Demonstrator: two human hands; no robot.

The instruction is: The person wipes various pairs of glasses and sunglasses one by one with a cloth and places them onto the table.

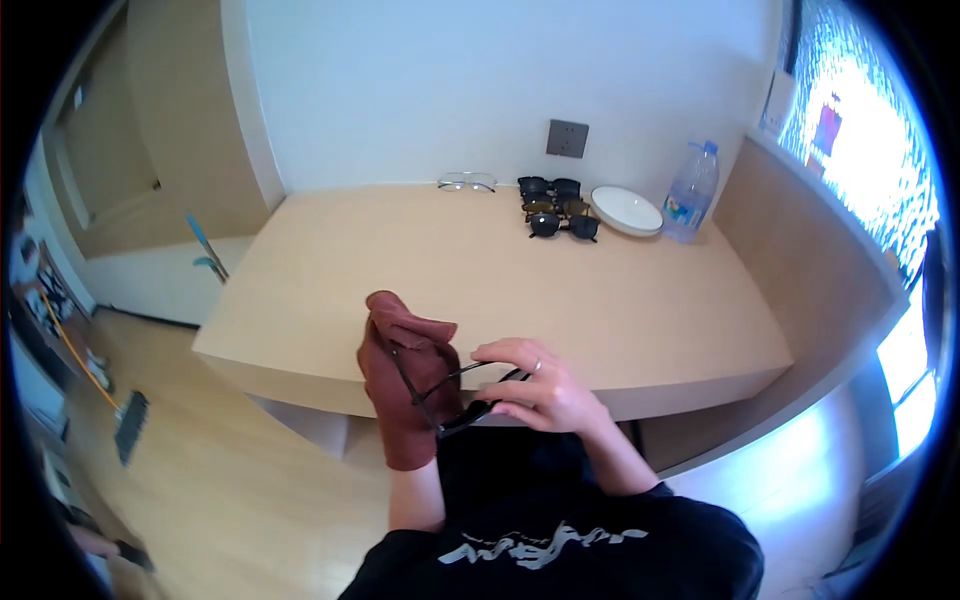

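My left hand (pixel 410 375) is inside a reddish-brown cloth or mitt that covers it down to the wrist, so its fingers are hidden. A pair of black-framed sunglasses (pixel 460 417) is in front of me at the table's front edge. One of its temples lies across the covered hand. My right hand (pixel 545 388), with a ring on one finger, is closed on the far side of the frame, thumb below and fingers above. Part of the lenses is hidden behind those fingers.
On the wooden table (pixel 300 260) lie clear glasses (pixel 467 182), several dark sunglasses (pixel 563 227) in a column, a white plate (pixel 628 211) and a plastic bottle (pixel 691 195). A wooden partition (pixel 820 260) bounds the right side. A broom (pixel 131 425) is on the floor at left.
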